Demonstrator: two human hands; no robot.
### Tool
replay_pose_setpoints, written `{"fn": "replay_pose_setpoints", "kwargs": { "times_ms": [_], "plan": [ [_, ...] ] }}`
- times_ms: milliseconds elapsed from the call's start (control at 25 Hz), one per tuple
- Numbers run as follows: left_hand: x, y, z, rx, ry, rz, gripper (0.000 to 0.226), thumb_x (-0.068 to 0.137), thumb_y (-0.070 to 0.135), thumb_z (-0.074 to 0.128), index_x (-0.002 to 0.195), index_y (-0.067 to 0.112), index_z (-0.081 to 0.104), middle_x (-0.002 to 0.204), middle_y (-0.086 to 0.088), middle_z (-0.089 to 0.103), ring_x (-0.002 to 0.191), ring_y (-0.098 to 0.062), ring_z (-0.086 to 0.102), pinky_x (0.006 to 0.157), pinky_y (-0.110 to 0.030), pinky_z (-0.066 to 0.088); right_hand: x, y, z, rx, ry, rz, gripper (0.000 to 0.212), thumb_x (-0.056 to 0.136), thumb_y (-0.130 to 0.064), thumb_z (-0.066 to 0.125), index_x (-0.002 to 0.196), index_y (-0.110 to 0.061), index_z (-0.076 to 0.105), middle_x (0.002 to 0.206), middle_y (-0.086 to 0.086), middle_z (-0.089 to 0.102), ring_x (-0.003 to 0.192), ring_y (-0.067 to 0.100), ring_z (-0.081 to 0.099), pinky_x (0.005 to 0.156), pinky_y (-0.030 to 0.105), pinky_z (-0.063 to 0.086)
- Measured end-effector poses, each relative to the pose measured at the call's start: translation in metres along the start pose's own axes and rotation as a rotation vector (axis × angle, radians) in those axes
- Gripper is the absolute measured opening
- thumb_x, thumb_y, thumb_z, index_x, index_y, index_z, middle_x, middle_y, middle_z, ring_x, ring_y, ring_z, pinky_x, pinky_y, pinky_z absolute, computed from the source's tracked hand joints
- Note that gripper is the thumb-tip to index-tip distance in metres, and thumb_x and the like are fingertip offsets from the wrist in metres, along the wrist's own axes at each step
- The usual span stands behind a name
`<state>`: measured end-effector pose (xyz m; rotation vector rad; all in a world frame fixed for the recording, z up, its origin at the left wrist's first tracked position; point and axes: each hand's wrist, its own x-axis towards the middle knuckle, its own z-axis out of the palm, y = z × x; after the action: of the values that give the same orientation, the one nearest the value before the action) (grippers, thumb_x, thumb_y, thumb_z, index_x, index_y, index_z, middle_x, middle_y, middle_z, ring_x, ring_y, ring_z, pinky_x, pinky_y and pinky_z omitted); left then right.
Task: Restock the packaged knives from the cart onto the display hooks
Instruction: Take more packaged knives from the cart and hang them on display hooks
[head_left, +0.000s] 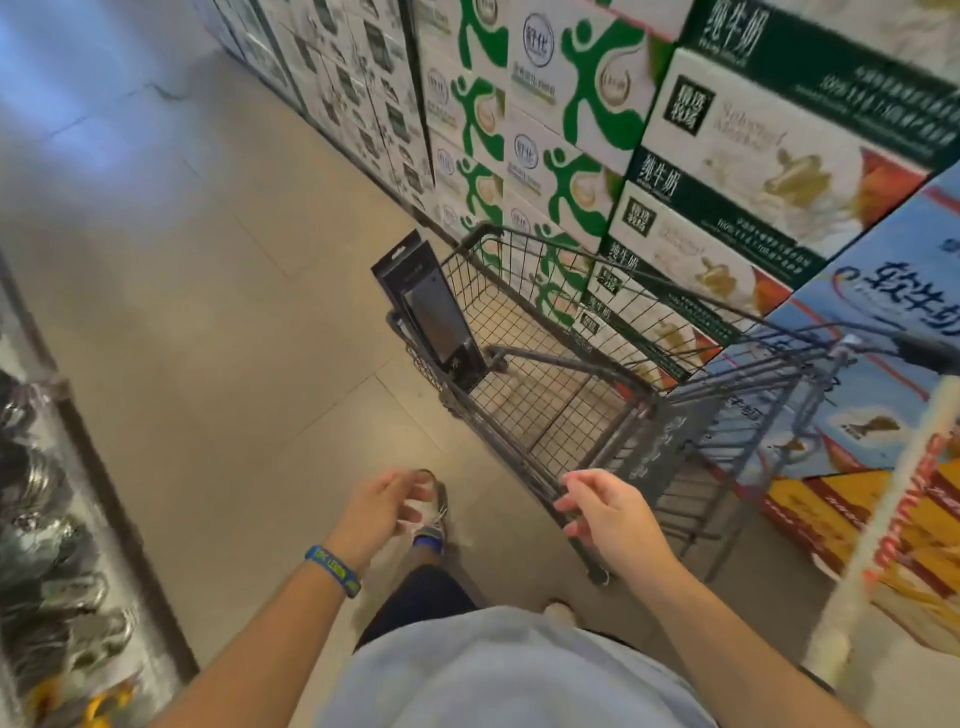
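1. The left hand (387, 506) is being held out over the tiled floor (218, 364), fingers loosely curled, and nothing is being grasped by it. A blue wristband (333, 570) is being worn at its wrist.
2. A shoe (435, 519) is being partly covered by the left hand's fingertips.
3. The right hand (610, 512) is being held released, fingers slack and empty, at the near corner of the wire cart (524, 426). Whether the rim is being touched cannot be told.
4. The packaged knives (431, 312) are being carried in the cart. They are standing on end against its far left wall, sticking up above the rim, well apart from both hands.
5. The cart is being hemmed in on its right by stacked milk cartons (587, 130), which are set just beside its mesh wall.
6. A shelf (47, 519) of shiny goods is being cut off by the left edge. It is being blurred too much for the goods to be made out.
7. The black knife packs are being overlapped by one another, so their number cannot be told beyond at least two. Their print is too small to read.
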<state>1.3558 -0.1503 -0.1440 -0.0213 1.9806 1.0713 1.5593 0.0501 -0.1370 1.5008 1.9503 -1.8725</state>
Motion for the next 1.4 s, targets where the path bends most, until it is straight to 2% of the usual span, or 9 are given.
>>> {"fn": "replay_pose_setpoints", "kwargs": {
  "times_ms": [240,440,520,680,760,880,1080,1280,1400],
  "plan": [
    [0.129,0.085,-0.062,0.111,-0.102,0.053,0.023,0.100,0.029,0.048,0.093,0.021,0.069,0.086,0.003,0.072,0.054,-0.004,0.060,0.048,-0.018,0.044,0.093,-0.078,0.070,-0.089,0.054,0.077,0.015,0.105,-0.033,0.053,0.112,-0.030,0.066,0.093,-0.007,0.074,0.072,0.010,0.068,0.066,0.025,0.050],
    [0.235,0.167,-0.099,0.229,0.096,0.216,0.012,0.095,0.031,0.059,0.098,0.020,0.061,0.094,0.000,0.067,0.077,-0.017,0.063,0.062,-0.026,0.049,0.149,-0.135,0.103,-0.162,0.106,0.133,0.015,0.104,-0.038,0.052,0.107,-0.034,0.066,0.088,-0.012,0.074,0.066,0.003,0.069,0.064,0.022,0.048],
    [0.277,0.193,-0.101,0.251,0.188,0.265,0.034,0.088,0.038,0.067,0.115,0.021,0.058,0.107,0.002,0.062,0.087,-0.018,0.061,0.074,-0.030,0.052,0.167,-0.144,0.108,-0.207,0.112,0.152,0.018,0.104,-0.038,0.050,0.112,-0.033,0.065,0.088,-0.012,0.074,0.064,0.001,0.069,0.062,0.022,0.047],
    [0.337,0.202,-0.088,0.412,-0.071,0.177,0.049,0.082,0.045,0.076,0.121,0.019,0.060,0.109,0.001,0.065,0.097,-0.020,0.064,0.090,-0.036,0.054,0.196,-0.151,0.120,-0.473,0.056,0.154,0.024,0.103,-0.034,0.047,0.118,-0.030,0.064,0.097,-0.011,0.070,0.083,0.011,0.067,0.068,0.031,0.049],
    [0.347,0.198,-0.078,0.478,-0.079,0.217,0.023,0.085,0.041,0.074,0.095,0.022,0.067,0.086,-0.001,0.070,0.084,-0.026,0.068,0.074,-0.035,0.055,0.211,-0.151,0.125,-0.542,0.014,0.177,0.025,0.103,-0.035,0.046,0.122,-0.030,0.062,0.105,-0.006,0.068,0.086,0.013,0.064,0.067,0.032,0.048],
    [0.339,0.199,-0.069,0.609,-0.051,0.296,0.034,0.086,0.049,0.068,0.067,0.021,0.063,0.047,0.010,0.050,0.047,-0.015,0.052,0.048,-0.024,0.038,0.232,-0.152,0.127,-0.527,0.026,0.276,0.024,0.103,-0.041,0.052,0.125,-0.033,0.059,0.106,-0.006,0.068,0.088,0.016,0.065,0.077,0.037,0.057],
    [0.297,0.223,-0.054,1.016,-0.241,0.496,0.036,0.095,0.049,0.056,0.088,0.018,0.072,0.062,-0.005,0.065,0.060,-0.024,0.063,0.052,-0.036,0.053,0.249,-0.147,0.103,-0.545,0.150,0.377,0.076,0.088,-0.048,0.077,0.150,-0.027,0.040,0.142,0.001,0.059,0.117,0.026,0.063,0.087,0.040,0.054],
    [0.272,0.305,-0.060,0.658,-0.298,0.610,0.046,0.092,0.037,0.067,0.053,0.014,0.062,0.042,0.011,0.042,0.041,-0.010,0.036,0.046,-0.027,0.029,0.269,-0.175,0.069,-0.247,0.110,0.199,0.123,0.063,-0.058,0.091,0.161,-0.033,0.021,0.167,0.000,0.028,0.151,0.027,0.030,0.119,0.055,0.034],
    [0.255,0.355,-0.076,0.328,-0.300,0.626,0.041,0.090,0.027,0.072,0.072,-0.009,0.070,0.058,-0.015,0.053,0.044,-0.013,0.041,0.045,-0.025,0.034,0.273,-0.211,0.058,-0.137,0.071,0.097,0.131,0.048,-0.068,0.092,0.157,-0.040,0.025,0.156,-0.007,0.043,0.145,0.024,0.039,0.114,0.048,0.037]
  ]
}}
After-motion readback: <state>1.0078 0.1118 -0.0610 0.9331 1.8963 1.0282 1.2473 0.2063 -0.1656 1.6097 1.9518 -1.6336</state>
